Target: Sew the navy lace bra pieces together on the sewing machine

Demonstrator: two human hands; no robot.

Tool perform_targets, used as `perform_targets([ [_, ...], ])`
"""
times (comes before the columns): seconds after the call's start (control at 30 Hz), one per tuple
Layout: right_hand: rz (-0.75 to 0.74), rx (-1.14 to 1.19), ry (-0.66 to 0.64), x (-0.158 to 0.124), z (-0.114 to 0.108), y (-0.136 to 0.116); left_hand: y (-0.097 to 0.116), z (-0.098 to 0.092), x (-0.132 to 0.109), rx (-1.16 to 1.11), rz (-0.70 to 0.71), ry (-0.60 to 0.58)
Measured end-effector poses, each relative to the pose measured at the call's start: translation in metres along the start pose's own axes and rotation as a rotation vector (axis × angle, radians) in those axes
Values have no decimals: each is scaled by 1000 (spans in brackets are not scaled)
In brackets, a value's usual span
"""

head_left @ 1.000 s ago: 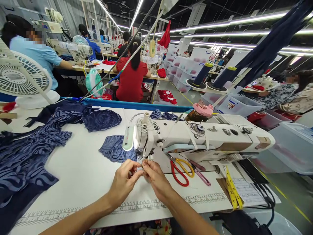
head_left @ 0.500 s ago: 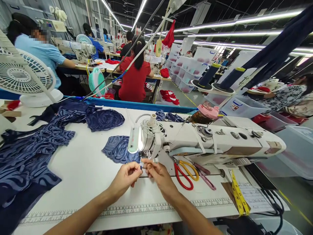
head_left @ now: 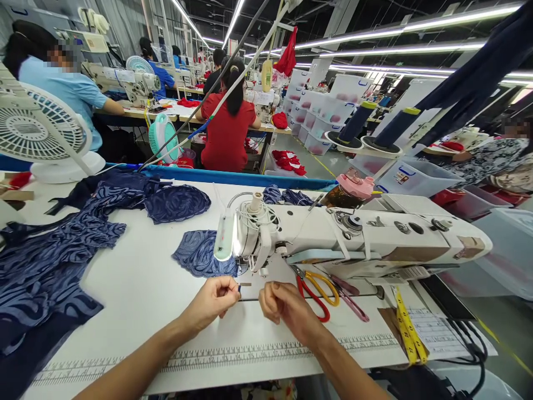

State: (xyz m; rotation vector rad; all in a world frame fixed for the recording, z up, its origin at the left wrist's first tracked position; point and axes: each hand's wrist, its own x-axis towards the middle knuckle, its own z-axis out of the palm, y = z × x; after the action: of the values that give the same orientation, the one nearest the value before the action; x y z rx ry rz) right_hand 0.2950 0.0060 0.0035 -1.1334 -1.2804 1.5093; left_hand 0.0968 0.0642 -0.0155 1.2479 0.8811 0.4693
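Observation:
My left hand (head_left: 212, 303) is pinched closed in front of the sewing machine (head_left: 260, 239), and a tiny dark blue scrap (head_left: 239, 289) shows at its fingertips. To its right, my right hand (head_left: 287, 308) is closed with curled fingers, apart from the left; whatever it may hold is hidden. Just beyond my left hand lies a blue patterned fabric piece (head_left: 200, 253), its right edge under the machine's needle area. Red-and-yellow-handled scissors (head_left: 318, 289) rest beside my right hand.
Navy patterned fabric (head_left: 54, 250) is heaped at the left, with a rounded padded piece (head_left: 177, 203) behind. A white fan (head_left: 54, 133) stands at the back left. Pink-handled snips (head_left: 353, 305), a yellow tape measure (head_left: 408, 328) and a drink cup (head_left: 350, 191) are on the right. Co-workers sit ahead.
My right hand has drawn away from the left hand and the needle area, moving right and toward me, and its fingers have curled. The left hand has stayed almost still, pinched.

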Motion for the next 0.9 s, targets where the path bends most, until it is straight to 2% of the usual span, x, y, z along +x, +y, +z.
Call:
perform_targets([
  [0.1, -36, -310, 97, 3, 3, -3, -4, 0, 1, 14, -1, -18],
  [0.17, -41, -415, 103, 8, 9, -2, -7, 0, 2, 23, 2, -24],
  [0.27, -28, -383, 103, 17, 16, 4, -9, 0, 2, 27, 5, -25],
  [0.53, -32, -69, 155, 24, 23, 28, -6, 0, 1, -38, 49, 24],
  [0.67, -1, 7, 310, 23, 14, 33, -6, -1, 1, -61, 43, 14],
  [0.73, 13, -26, 332, 21, 11, 31, -7, -2, 1, -61, 36, 4],
  [0.9, 13, -256, 198, 20, 17, 24, -6, 0, 3, -33, 13, 11],
])
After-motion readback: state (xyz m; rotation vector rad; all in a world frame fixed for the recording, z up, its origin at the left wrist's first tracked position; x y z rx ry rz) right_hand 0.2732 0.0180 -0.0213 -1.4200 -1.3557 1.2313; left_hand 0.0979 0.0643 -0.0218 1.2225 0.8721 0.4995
